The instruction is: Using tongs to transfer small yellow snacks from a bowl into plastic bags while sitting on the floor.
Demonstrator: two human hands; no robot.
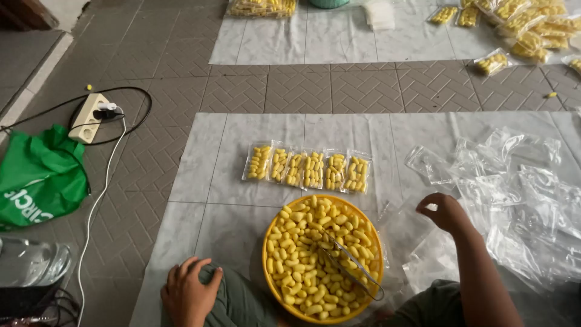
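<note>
Seated on the tiled floor (302,91), seen from above. Left hand (189,295) resting flat on the knee (239,303), fingers spread and loose, gripping nothing. Right hand (443,212) reaching out to the right, fingers curled at the edge of a heap of empty clear plastic bags (520,194), pinching at what looks like thin clear plastic; whether actually gripping a bag, cannot tell. Between the two hands, close in front of the body, a round yellow bowl (272,284) heaped with small yellow oval pieces (308,242), possibly cocoons. Metal tongs (356,266) lying unheld on the heap, toward the right-hand side. Just beyond the bowl, farther from both hands, a row of six filled clear bags (307,169) laid side by side, touching, on a pale sheet (230,175) spread over the floor. Far beyond the right hand, on a second pale sheet (339,36), a pile of more filled bags (526,30). Well off past the left hand, a green bag (39,178), a white power strip (91,118) with a plug and a trailing white cable (97,206).
</note>
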